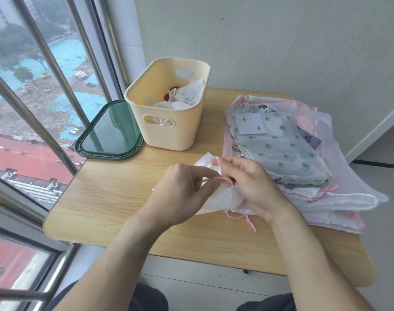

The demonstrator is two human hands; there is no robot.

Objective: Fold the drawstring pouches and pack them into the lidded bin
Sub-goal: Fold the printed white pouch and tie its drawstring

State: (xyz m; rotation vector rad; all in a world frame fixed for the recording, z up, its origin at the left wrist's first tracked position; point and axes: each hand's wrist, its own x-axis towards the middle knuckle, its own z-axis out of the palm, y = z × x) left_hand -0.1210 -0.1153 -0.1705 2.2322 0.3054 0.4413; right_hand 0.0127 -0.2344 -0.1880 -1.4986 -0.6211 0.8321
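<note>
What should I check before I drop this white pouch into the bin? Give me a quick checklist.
1. Bin open, green lid off beside it: ok.
2. Room left in bin above pouches already inside: ok.
3. White pouch folded compact: cannot tell.
4. Its cord secured: not ok, left hand and right hand pinch it between them.
5. Path across table to bin free: ok.

Both hands cover most of the white pouch (220, 198).
</note>
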